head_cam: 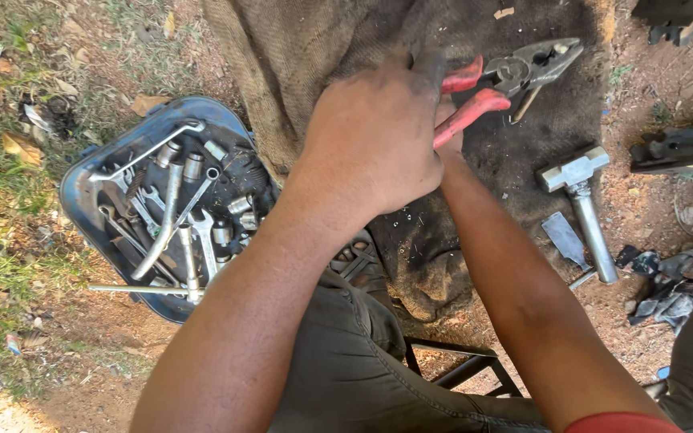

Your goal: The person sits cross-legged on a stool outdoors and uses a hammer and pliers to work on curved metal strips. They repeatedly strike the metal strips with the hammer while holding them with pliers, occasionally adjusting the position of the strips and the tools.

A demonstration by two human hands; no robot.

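Observation:
My left hand (374,132), smeared with grease, is curled into a fist over a brown burlap sack (314,48) spread on the ground. Red-handled pliers (523,70) stick out from it to the right, their jaws nearly closed. The upper red handle comes out of my left fist. My right hand (449,140) lies mostly hidden beneath the left, and its visible part presses on the lower handle. Whatever else sits under the hands is covered.
A blue tray (82,188) on the left holds several wrenches and sockets. A steel hammer (587,200) and a flat metal piece (563,236) lie to the right, beside dark metal parts (679,148) and rags (667,289). A black metal frame (459,369) stands between my knees.

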